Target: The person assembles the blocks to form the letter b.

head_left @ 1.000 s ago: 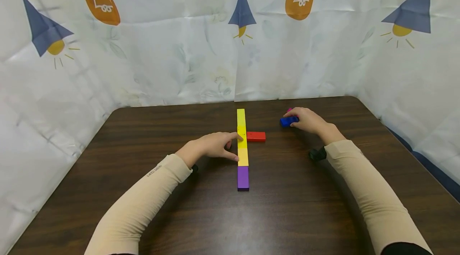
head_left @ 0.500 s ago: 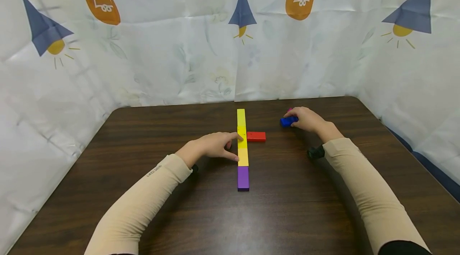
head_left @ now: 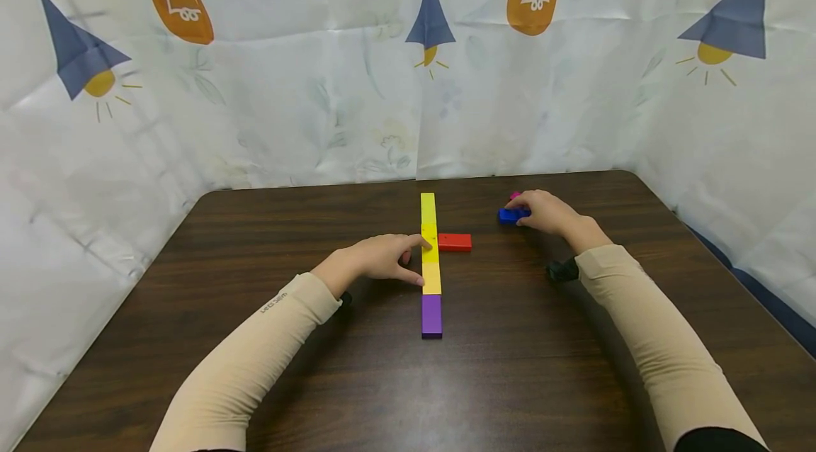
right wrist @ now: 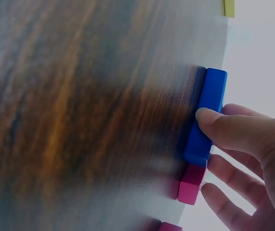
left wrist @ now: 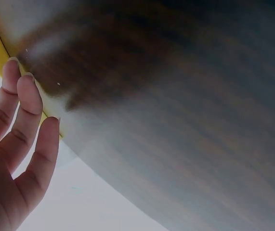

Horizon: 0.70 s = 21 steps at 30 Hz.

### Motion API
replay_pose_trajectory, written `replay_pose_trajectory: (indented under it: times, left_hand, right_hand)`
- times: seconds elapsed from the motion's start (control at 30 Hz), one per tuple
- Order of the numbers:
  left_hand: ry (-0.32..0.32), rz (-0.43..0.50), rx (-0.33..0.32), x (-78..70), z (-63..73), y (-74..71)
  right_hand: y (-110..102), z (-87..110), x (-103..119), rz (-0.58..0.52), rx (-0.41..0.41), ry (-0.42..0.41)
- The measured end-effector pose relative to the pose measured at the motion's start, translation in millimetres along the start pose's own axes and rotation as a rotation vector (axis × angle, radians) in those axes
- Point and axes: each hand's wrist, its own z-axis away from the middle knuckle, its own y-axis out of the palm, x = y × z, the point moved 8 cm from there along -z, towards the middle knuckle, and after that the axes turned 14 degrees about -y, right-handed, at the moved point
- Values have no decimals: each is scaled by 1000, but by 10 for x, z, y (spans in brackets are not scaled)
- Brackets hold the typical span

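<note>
A straight row of yellow blocks (head_left: 431,275) runs away from me at mid-table, with a purple block (head_left: 431,315) at its near end. My left hand (head_left: 379,257) touches the row from the left, index fingertip on top and thumb tip by its edge; in the left wrist view the other fingers (left wrist: 31,96) lie loosely along it. Against the row's right side lies a red block (head_left: 455,242), crosswise. Farther right, my right hand (head_left: 548,213) pinches a blue block (right wrist: 208,120) between thumb and fingers, low at the tabletop. A magenta block (right wrist: 191,184) sits beside the blue one's end.
Another magenta block (right wrist: 170,226) shows at the bottom of the right wrist view. The dark wooden table (head_left: 357,395) ends at a far edge, just short of a white printed curtain (head_left: 287,105).
The blue block has turned slightly in my right hand and sits a touch farther right. The left hand and the row have not visibly moved.
</note>
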Motion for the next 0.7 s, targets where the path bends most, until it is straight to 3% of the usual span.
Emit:
replay_pose_trajectory:
  times: [0.7]
  left_hand:
    - [12, -4, -6, -9, 9, -8]
  right_hand:
    - [2, 91, 124, -1, 0, -32]
